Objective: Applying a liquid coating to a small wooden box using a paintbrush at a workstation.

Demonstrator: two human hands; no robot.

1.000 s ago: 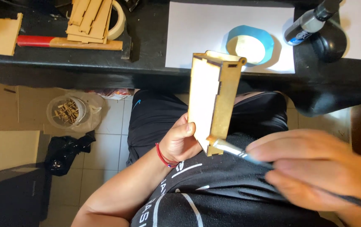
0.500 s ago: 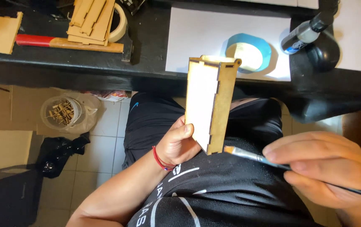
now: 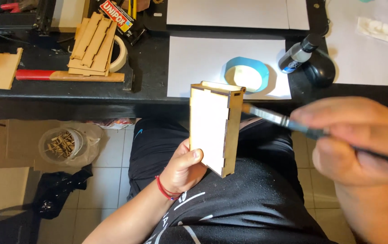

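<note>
Right hand: the right hand (image 3: 361, 144) is nearest the camera, blurred, its fingers (image 3: 334, 158) closed round the dark handle of a thin paintbrush (image 3: 284, 121); the bristle end points left and sits just beside the upper right edge of the box
Left hand: the left hand (image 3: 182, 171), a red string at its wrist, has its fingers curled shut on the lower left corner of the box, thumb pressed on the white face
Box: one tall, narrow box of pale laser-cut wood (image 3: 215, 128), held upright over the lap, between the two hands and just short of the table edge
Progress: the broad face turned to the camera looks already coated white; the slotted side wall by the brush tip and the top rim show bare wood, so I judge the painting part done with the edges left
Beyond the fingers, on the black table (image 3: 153, 68): one white paper sheet (image 3: 198, 68) directly past the box, one blue round dish with white paint (image 3: 246, 74) on it, one small dark-capped bottle (image 3: 298, 54) further right
Far left of the fingers: one stack of loose cut wooden pieces (image 3: 92, 45), one roll of pale tape (image 3: 120, 54), one red-handled hammer (image 3: 67, 76)
Floor, left of the left hand: one clear tub of wooden offcuts (image 3: 63, 144)
</note>
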